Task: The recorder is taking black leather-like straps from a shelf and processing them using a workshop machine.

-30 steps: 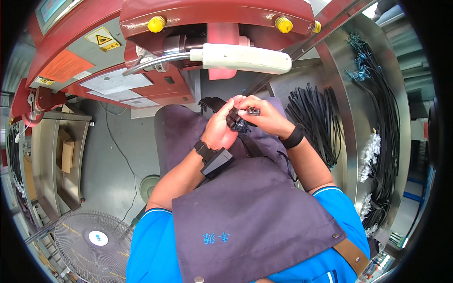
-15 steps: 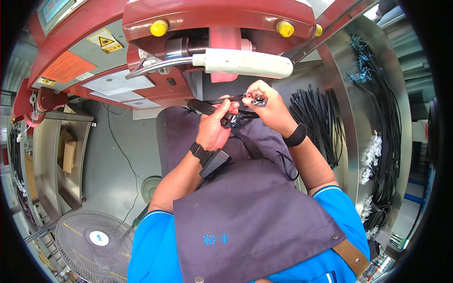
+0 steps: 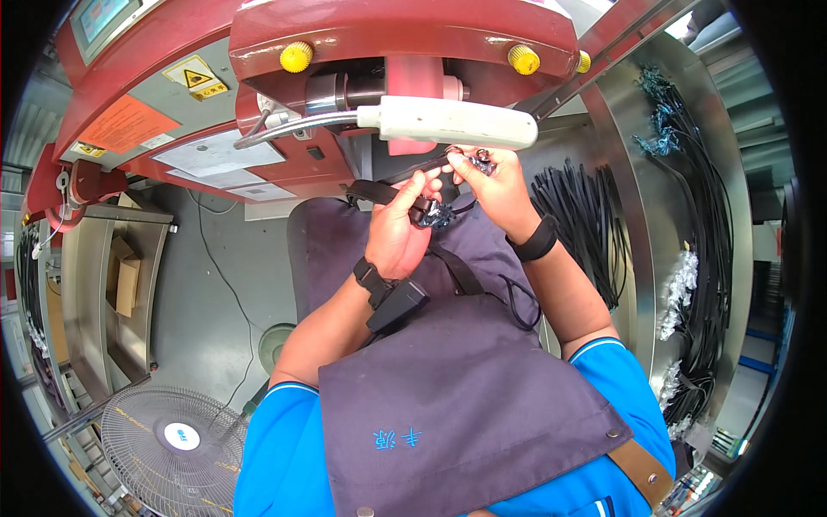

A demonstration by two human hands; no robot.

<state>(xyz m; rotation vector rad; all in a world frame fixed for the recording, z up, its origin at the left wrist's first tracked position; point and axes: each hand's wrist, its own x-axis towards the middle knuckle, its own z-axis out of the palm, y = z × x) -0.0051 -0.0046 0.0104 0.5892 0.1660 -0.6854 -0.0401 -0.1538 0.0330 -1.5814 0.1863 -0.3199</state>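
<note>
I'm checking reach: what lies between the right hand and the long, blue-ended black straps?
In the head view, the fanned bunch of black straps and then a metal wall lie between the right hand and the long blue-ended straps.

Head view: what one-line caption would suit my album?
Left hand and right hand hold black straps above a dark purple apron, close to a red machine.

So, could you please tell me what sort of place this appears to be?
Probably a factory workshop, judging by the large red machine, its warning sign and the bundle of black straps on the right.
</note>
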